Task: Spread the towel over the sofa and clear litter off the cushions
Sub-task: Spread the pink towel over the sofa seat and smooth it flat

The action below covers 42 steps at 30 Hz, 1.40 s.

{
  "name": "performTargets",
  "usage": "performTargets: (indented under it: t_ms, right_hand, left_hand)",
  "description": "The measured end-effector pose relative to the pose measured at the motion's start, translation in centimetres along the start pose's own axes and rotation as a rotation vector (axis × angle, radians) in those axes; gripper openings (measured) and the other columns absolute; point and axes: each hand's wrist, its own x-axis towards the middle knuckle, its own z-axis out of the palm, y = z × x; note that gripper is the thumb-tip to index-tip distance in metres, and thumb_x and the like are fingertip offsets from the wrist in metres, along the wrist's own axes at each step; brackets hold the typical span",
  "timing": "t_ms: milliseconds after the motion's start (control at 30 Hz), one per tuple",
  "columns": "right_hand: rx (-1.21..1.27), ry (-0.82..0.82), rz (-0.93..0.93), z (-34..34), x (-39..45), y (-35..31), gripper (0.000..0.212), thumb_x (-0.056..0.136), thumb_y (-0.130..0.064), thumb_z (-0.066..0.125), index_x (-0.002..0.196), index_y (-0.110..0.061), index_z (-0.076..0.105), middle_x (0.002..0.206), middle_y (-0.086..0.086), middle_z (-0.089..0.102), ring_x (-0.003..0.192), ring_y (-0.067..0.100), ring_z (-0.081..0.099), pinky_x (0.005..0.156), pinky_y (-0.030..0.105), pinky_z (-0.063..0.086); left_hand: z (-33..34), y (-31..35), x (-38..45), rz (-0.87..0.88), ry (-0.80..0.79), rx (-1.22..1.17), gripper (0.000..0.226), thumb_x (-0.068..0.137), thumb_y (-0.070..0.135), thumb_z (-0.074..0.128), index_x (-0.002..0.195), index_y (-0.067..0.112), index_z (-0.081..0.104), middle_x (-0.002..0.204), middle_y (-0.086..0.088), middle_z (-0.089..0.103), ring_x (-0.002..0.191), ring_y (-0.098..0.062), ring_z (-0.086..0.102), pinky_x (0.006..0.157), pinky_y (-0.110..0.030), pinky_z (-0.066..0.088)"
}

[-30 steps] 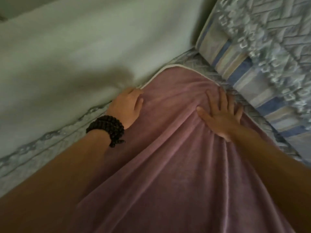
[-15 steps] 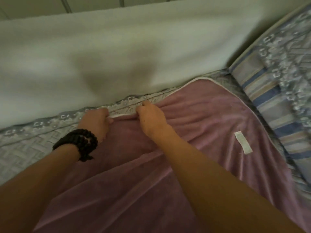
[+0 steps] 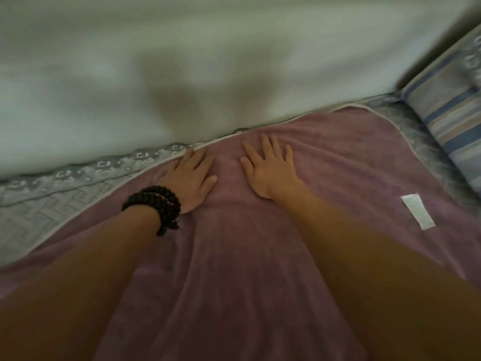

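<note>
A mauve towel (image 3: 351,157) with a pale piped edge lies over the sofa seat, its far edge along the backrest. A white label (image 3: 417,211) shows on its right part. My left hand (image 3: 191,178), with a dark bead bracelet (image 3: 156,204) on the wrist, rests flat on the towel near its far edge, fingers apart. Just to the right, my right hand (image 3: 270,168) also lies palm down on the towel, fingers spread. Neither hand holds anything. Folds run in the towel between my forearms. No litter shows.
The pale backrest (image 3: 182,61) rises behind the towel. A grey-blue patterned seat cover (image 3: 52,204) shows at the left and far right. A striped blue and beige cushion (image 3: 450,113) leans at the right edge.
Half a second ago both hands pinched the towel's far edge; now they lie flat and spread on it. The towel edge sits closer to the backrest.
</note>
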Motion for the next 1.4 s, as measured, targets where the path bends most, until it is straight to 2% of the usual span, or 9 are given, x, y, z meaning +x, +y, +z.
performTargets:
  t_ms: [133, 300, 433, 633, 833, 1033, 1233, 1333, 1400]
  right_hand:
    - [0.079, 0.035, 0.015, -1.8, -2.6, -4.4, 0.056, 0.104, -0.044, 0.021, 0.156, -0.025, 0.016, 0.164, 0.014, 0.010, 0.151, 0.034, 0.005, 0.120, 0.058, 0.006]
    - [0.272, 0.176, -0.373, -2.0, -8.4, -16.2, 0.049, 0.098, -0.021, 0.045, 0.146, -0.010, 0.041, 0.150, 0.019, 0.041, 0.141, 0.034, 0.034, 0.115, 0.047, 0.031]
    - [0.433, 0.132, -0.597, -1.9, -12.7, -25.7, 0.043, 0.089, -0.002, 0.050, 0.132, -0.003, 0.055, 0.132, 0.016, 0.056, 0.119, 0.031, 0.055, 0.102, 0.040, 0.046]
    - [0.401, -0.006, -0.793, -1.2, -19.9, -38.4, 0.039, 0.085, 0.002, 0.054, 0.123, -0.001, 0.059, 0.120, 0.016, 0.061, 0.110, 0.032, 0.059, 0.095, 0.042, 0.048]
    - [0.384, -0.047, -0.897, 0.1, -24.3, -51.2, 0.040, 0.085, -0.001, 0.054, 0.125, -0.004, 0.059, 0.120, 0.014, 0.063, 0.111, 0.029, 0.060, 0.096, 0.033, 0.045]
    - [0.300, -0.166, -0.795, 4.6, -23.6, -63.2, 0.035, 0.094, -0.014, 0.054, 0.128, -0.008, 0.055, 0.125, 0.007, 0.060, 0.117, 0.023, 0.057, 0.101, 0.034, 0.047]
    - [0.010, -0.211, -0.560, 9.2, -21.0, -67.7, 0.059, 0.084, -0.038, 0.067, 0.137, -0.022, 0.047, 0.130, -0.001, 0.058, 0.124, 0.026, 0.050, 0.109, 0.050, 0.034]
    - [-0.030, -0.230, -0.474, 10.9, -20.5, -68.4, 0.040, 0.085, -0.030, 0.067, 0.123, -0.024, 0.057, 0.115, -0.002, 0.061, 0.115, 0.024, 0.055, 0.104, 0.048, 0.034]
    - [0.010, -0.212, -0.481, 11.6, -20.9, -68.6, 0.022, 0.083, -0.020, 0.066, 0.104, -0.021, 0.062, 0.099, -0.004, 0.060, 0.103, 0.023, 0.059, 0.096, 0.044, 0.039]
  left_hand:
    - [-2.4, -3.2, -5.1, 0.001, 0.110, -0.185, 0.054, 0.104, 0.035, 0.030, 0.153, 0.015, 0.019, 0.162, -0.009, 0.018, 0.148, -0.024, 0.020, 0.120, -0.036, 0.016]
    - [-4.9, -9.1, -14.9, -0.128, 0.246, -0.207, 0.043, 0.102, 0.022, 0.038, 0.144, 0.009, 0.039, 0.148, -0.012, 0.044, 0.132, -0.027, 0.044, 0.107, -0.031, 0.032]
    - [-5.0, -14.3, -24.4, -0.279, 0.218, -0.220, 0.045, 0.102, 0.021, 0.039, 0.146, 0.011, 0.037, 0.150, -0.010, 0.043, 0.136, -0.025, 0.041, 0.111, -0.034, 0.031]
    - [-5.5, -21.2, -41.7, -0.571, 0.177, -0.268, 0.047, 0.100, 0.021, 0.038, 0.147, 0.015, 0.036, 0.150, -0.007, 0.044, 0.136, -0.024, 0.042, 0.110, -0.033, 0.031]
    - [-6.6, -29.1, -53.3, -0.669, 0.261, -0.224, 0.037, 0.100, 0.017, 0.040, 0.134, 0.009, 0.053, 0.134, -0.012, 0.059, 0.124, -0.028, 0.054, 0.107, -0.036, 0.039]
    - [-6.0, -40.8, -55.8, -0.667, 0.276, -0.234, 0.035, 0.100, 0.019, 0.040, 0.131, 0.010, 0.056, 0.131, -0.009, 0.063, 0.118, -0.023, 0.058, 0.097, -0.024, 0.038]
    - [-2.9, -47.9, -52.0, -0.437, 0.225, -0.120, 0.039, 0.090, 0.008, 0.053, 0.129, 0.010, 0.056, 0.133, -0.008, 0.058, 0.122, -0.028, 0.054, 0.103, -0.039, 0.044]
    - [-1.7, -49.1, -50.1, -0.377, 0.117, -0.022, 0.070, 0.087, 0.006, 0.059, 0.149, 0.020, 0.029, 0.154, -0.004, 0.032, 0.144, -0.030, 0.026, 0.113, -0.048, 0.031]
    - [-1.3, -49.7, -49.4, -0.359, 0.012, 0.063, 0.073, 0.087, 0.011, 0.060, 0.149, 0.024, 0.024, 0.151, -0.001, 0.035, 0.142, -0.028, 0.028, 0.112, -0.051, 0.030]
